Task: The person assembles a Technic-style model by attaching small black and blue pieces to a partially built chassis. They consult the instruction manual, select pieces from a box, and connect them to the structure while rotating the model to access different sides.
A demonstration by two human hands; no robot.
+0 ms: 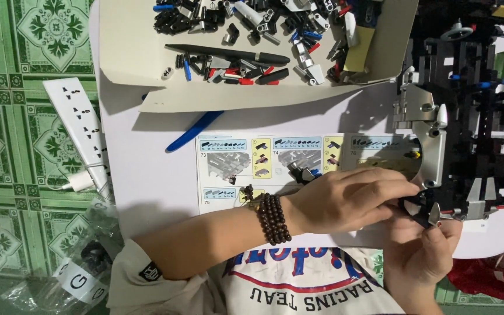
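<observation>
A large black and grey brick-built model stands on the right part of the white table. My left hand, with a dark bead bracelet on the wrist, reaches across an open instruction booklet and pinches a small black part at the model's lower left corner. My right hand comes up from below and grips the same black part from underneath, one fingertip near a grey piece. The fingers hide most of the part.
A beige cardboard tray at the back holds several loose black, grey, red and blue pieces. A blue tool lies in front of it. A white power strip and clear plastic bags lie on the green tiled floor at left.
</observation>
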